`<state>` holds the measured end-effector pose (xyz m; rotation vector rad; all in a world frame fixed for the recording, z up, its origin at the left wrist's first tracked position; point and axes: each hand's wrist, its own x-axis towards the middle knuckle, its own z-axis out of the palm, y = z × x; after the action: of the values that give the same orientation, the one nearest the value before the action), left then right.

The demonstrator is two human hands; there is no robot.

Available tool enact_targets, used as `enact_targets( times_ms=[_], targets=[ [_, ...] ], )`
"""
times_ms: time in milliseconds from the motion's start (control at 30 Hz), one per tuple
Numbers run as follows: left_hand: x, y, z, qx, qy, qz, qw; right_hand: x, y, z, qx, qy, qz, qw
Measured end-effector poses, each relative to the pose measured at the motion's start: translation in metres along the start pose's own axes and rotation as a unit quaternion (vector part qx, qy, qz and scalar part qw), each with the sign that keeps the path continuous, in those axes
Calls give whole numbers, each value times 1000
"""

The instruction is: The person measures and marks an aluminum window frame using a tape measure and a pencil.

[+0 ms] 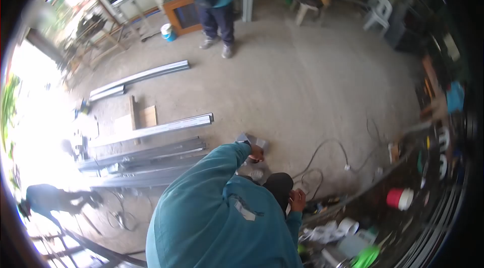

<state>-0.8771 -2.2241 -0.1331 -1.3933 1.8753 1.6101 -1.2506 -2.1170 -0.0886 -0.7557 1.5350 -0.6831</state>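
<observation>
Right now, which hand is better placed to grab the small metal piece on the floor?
Left. The left hand is stretched out right at the metal piece; contact is unclear. The right hand is drawn back, well short of it.

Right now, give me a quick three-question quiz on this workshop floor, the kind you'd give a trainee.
1. True or false: the long metal profiles lie flat on the floor.
2. What colour is the container at the right edge? A blue, B red, C yellow.
3. Which hand is nearer the small metal piece?
Key: 1 true; 2 B; 3 the left hand.
</observation>
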Motion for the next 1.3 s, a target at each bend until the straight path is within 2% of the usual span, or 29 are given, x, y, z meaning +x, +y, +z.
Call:
enact_targets(
  times_ms=[67,100,167,267,333,400,467,567,667,767,800,833,867,900,933,967,1000,1033,1133,1200,1300],
  targets=[
    [-10,16,-36,-218,169,23,961,41,-42,-2,78,11,49,996],
    [-18,23,-52,-238,200,17,950,63,-58,-2,114,13,78,990],
    [-34,29,-74,-278,263,-3,924,142,-45,-29,38,-56,140,988],
    [-15,-15,-69,-234,284,-95,925,223,-58,-33,-205,-125,129,962],
    [13,-67,-51,-218,210,-190,934,270,-79,-30,-348,-177,88,916],
    [-2,-89,-30,-278,168,-234,916,315,-119,-17,-421,-222,62,877],
    [-33,-94,-2,-344,148,-273,886,358,-159,5,-443,-244,64,861],
    [-63,-86,7,-428,176,-320,827,432,-217,46,-470,-263,73,839],
    [-74,-76,-9,-505,273,-355,738,514,-275,96,-506,-265,83,817],
    [-60,-60,-28,-549,340,-411,644,627,-320,182,-526,-238,102,810],
    [-67,-43,-55,-591,315,-410,619,666,-335,219,-521,-218,105,819],
    [-87,-15,-85,-606,377,-357,603,699,-347,260,-512,-201,95,830],
    [3,-73,-36,-569,451,-290,623,708,-361,308,-494,-215,71,839],
    [73,-110,3,-680,413,-166,583,707,-382,355,-474,-227,49,849],
    [52,-94,-17,-778,345,-60,521,706,-395,395,-452,-236,27,860],
    [54,-126,-27,-669,326,-285,604,712,-395,434,-446,-258,7,857],
    [34,-131,-44,-669,311,-312,599,718,-396,474,-440,-279,-14,853],
    [22,-144,-56,-673,301,-320,595,725,-396,515,-434,-299,-35,849],
    [-19,-185,-89,-666,284,-321,610,608,-425,611,-491,-348,2,799],
    [-54,-216,-119,-643,283,-323,634,578,-417,667,-572,-405,12,714],
    [-129,-250,-171,-595,321,-339,654,541,-404,743,-621,-504,-36,599]
  ],
)
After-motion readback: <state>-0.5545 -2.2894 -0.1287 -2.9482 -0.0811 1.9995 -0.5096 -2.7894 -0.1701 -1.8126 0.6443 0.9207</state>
